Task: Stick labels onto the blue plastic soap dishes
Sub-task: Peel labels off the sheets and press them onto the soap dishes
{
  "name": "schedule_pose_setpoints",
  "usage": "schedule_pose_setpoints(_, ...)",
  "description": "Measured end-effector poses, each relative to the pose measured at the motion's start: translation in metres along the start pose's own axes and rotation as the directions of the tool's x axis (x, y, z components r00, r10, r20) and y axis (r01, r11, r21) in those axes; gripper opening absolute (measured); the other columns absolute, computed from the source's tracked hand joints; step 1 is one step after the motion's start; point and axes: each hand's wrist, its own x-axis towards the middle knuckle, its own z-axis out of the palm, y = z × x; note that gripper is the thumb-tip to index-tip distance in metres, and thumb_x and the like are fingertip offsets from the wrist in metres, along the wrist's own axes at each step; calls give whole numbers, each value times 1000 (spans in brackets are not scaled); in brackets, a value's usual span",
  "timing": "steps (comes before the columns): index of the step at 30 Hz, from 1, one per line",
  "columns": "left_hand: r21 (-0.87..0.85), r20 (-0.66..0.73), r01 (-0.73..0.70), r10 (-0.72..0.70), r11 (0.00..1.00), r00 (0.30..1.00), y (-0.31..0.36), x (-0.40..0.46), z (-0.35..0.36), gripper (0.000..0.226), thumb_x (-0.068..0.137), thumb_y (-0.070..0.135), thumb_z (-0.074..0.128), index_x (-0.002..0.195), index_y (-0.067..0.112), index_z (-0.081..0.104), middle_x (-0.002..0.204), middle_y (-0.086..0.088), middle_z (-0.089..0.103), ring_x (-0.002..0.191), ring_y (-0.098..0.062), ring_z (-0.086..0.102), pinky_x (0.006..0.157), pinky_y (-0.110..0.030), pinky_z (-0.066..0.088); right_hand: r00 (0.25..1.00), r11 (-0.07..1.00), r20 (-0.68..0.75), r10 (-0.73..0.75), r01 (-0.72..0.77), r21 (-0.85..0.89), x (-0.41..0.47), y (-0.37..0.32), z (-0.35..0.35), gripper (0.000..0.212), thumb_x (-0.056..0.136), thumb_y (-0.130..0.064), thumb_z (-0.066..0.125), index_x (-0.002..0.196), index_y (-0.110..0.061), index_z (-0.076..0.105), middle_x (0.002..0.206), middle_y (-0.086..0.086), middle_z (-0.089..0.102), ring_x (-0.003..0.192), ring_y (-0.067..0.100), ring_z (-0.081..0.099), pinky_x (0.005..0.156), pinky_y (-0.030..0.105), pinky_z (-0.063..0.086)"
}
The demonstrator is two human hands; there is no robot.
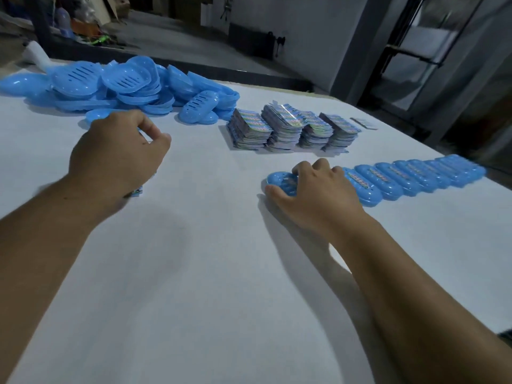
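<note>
White table [194,273]: fills the lower frame. Grey concrete floor [171,37]: upper middle, dim. Pale wall [313,29]: upper right of centre. Dark metal frame [410,51]: upper right. Cluttered goods [83,26]: upper left, blurred. Light: low, cool.

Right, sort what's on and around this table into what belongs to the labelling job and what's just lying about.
Part of the job:
- pile of unlabelled dishes
- stacks of label sheets
- row of labelled dishes
- dish under the right hand
- labels partly hidden under the left hand

Lying about:
- small striped card beyond the stacks
- clutter behind the table, too dim to identify
</note>
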Motion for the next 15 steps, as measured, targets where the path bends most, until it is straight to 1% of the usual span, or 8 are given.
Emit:
schedule_pose_setpoints(3,-9,-8,-13,13,1000,1000,-2,-1,0,25,89,51,64,77,31,57,71,12,62,69,-18,60,65,-39,48,1000,1000,-20,8,-8,12,-6,6,3,67,90,-71,44,128,-17,57,122,8,53,112,33,47,96,43,38)
schedule_pose_setpoints(6,-21,-26,-28,27,999,999,-5,-2,1,24,86,54,63,78,32,59,69,12,64,64,-13,59,61,-37,48,999,998,-44,22,-20,51,-4,12,5,69,90,-70,47,138,-20,51,128,9,52,117,34,46,98,43,37)
schedule_pose_setpoints(9,-27,-41,-31,30,999,999,-8,-2,2,26,83,58,62,79,32,61,68,12,64,64,-13,59,62,-39,50,997,995,-56,59,-55,83,3,23,6,69,89,-70,50,143,-25,47,133,8,50,123,34,44,100,43,37)
schedule_pose_setpoints(12,-46,-39,-40,38,998,999,-9,0,3,27,81,60,59,79,33,61,64,13,64,64,-13,59,64,-41,52,993,988,-45,107,-101,120,10,38,6,70,88,-69,53,144,-28,46,136,8,49,125,34,43,100,43,37)
schedule_pose_setpoints(15,-51,-37,-51,49,997,998,-9,0,4,25,82,56,61,77,32,60,60,13,63,63,-10,57,62,-38,49,987,976,-30,157,-151,157,16,53,5,72,86,-71,57,144,-28,47,137,8,49,127,35,42,101,43,37)
